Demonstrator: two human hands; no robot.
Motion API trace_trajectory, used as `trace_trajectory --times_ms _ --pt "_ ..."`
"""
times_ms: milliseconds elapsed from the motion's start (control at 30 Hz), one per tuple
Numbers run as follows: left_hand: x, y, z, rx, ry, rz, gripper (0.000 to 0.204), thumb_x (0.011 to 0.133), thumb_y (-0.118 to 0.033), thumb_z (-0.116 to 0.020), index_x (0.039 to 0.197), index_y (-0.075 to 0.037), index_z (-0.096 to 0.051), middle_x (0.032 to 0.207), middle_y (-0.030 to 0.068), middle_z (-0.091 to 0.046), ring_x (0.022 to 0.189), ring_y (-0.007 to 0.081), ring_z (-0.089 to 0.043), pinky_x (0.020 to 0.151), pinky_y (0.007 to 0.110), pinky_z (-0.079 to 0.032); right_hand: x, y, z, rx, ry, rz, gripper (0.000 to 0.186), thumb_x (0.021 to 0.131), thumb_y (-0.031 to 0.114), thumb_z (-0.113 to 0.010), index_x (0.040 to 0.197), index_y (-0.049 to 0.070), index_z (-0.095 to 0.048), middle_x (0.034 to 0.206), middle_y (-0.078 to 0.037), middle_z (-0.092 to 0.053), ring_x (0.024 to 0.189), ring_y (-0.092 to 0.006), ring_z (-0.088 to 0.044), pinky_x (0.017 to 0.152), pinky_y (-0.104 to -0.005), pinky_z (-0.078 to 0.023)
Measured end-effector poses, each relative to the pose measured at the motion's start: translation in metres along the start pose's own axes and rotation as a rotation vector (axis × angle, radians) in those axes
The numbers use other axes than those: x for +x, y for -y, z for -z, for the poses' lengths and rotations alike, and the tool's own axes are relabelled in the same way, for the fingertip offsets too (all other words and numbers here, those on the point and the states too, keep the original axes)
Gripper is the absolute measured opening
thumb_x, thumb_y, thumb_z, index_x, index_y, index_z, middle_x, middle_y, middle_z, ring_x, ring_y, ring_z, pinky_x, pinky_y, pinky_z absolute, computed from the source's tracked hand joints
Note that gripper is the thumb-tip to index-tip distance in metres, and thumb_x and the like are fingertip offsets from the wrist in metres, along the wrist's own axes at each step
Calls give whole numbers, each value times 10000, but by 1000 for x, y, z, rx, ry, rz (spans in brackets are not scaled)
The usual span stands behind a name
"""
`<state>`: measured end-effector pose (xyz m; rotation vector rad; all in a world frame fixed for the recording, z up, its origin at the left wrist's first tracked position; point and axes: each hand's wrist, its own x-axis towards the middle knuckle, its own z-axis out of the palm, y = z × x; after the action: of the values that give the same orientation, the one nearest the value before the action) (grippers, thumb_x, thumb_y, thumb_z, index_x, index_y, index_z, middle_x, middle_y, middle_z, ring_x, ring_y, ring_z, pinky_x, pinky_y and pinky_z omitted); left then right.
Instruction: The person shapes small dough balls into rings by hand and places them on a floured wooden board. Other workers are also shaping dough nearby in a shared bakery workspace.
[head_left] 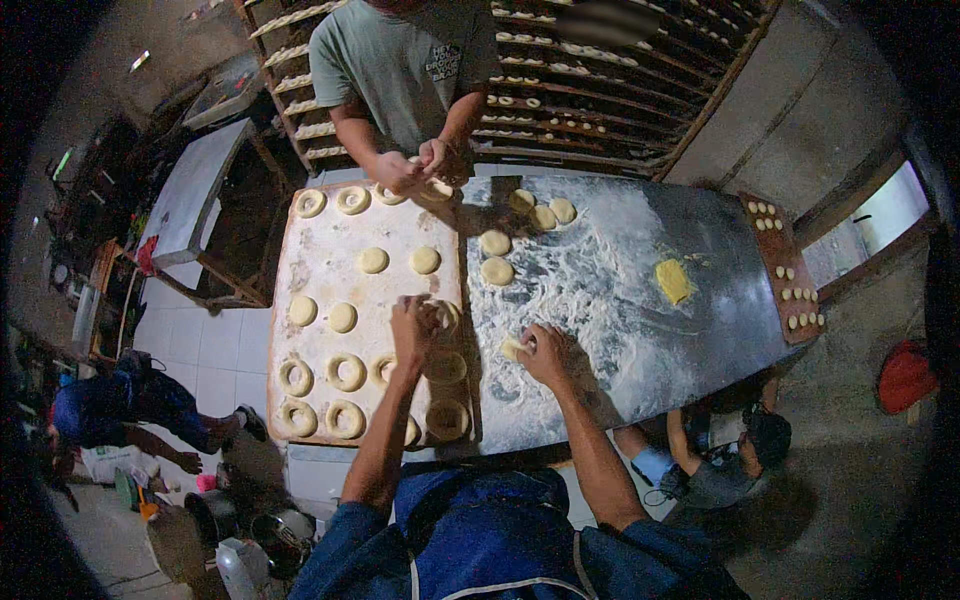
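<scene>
My left hand [413, 324] is over the floured wooden board [325, 235], its fingers bent against a flat dough round [449, 318] that shows partly beside them. On the floury metal table to the right, my right hand [548, 353] has its fingers closed around a piece of dough [513, 348]. Dough rings [345, 373] fill the near rows of the board, some hidden behind my left forearm. Flat rounds without holes [373, 261] lie in its middle rows. More dough rounds [496, 270] rest on the metal table beyond my right hand.
Across the table a person [405, 75] works dough with both hands above the board's far edge. A yellow lump [673, 282] sits on the table's right part. A narrow board of small dough pieces [783, 270] lies at the right end. Racks of trays [560, 130] stand behind.
</scene>
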<state>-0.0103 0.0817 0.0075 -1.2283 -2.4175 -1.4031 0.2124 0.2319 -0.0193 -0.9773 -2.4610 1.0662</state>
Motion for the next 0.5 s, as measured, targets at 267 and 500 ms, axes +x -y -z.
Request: trace_trajectory --times_ms 267,500 --pt "-63 -84 12 -887 443 488 294 895 -196 -607 1073 38 -604 938 85 -655 831 134 -606 742 282 -491 -37 68 -13 878 -155 -132 447 643 37 -733 969 44 -426 860 -34 -484 799 -133 -521 723 -284 -476" --pt "-69 -80 70 -796 402 397 238 886 -157 -604 1035 26 -630 952 65 -654 865 127 -588 773 281 -479 -55 137 -20 659 -66 -8 524 698 -23 -673 1129 19 -377 971 -115 -547 911 -202 -596 771 -310 -483"
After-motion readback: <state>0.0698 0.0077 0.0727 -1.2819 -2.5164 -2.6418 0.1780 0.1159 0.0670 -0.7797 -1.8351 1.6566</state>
